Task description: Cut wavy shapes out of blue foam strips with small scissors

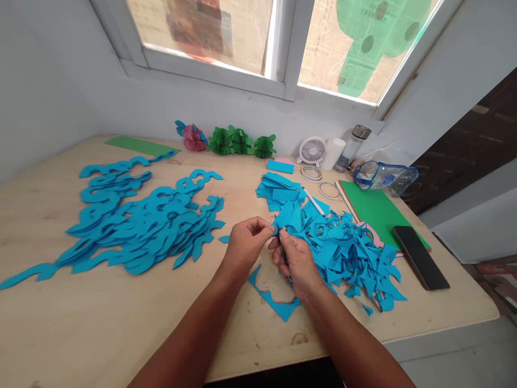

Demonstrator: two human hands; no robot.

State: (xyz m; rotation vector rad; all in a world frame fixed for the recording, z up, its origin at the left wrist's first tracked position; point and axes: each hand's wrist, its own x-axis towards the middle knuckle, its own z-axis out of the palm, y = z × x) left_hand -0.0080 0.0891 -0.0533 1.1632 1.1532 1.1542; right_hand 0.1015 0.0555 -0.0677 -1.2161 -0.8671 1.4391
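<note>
Left hand [246, 242] and right hand [297, 264] are held close together above a plywood table [48, 237], both closed on something and neither released. The left thumb and fingers pinch a blue paper scrap [283, 218]; the right hand clenches a dark slender tool [285, 257], its type unclear, running roughly front to back. The right hand is the nearer to the pile of cut blue paper [339, 253], which begins at its knuckles and spreads rightward and away along a diagonal long axis. Just in front of the pile, beneath the hands, lies a loose blue paper strip [274, 297]. To the pile's right are a black smartphone [420, 257] and green card sheets [375, 213]. Beyond the pile are a stack of blue paper rectangles [278, 189] and a white pen [314, 202]. Well left of the pile extends a mass of wavy blue paper cutouts [141, 229]. Farthest beyond the pile stand green paper honeycomb ornaments [238, 141], a small white fan [313, 150] and a window [283, 43].
</note>
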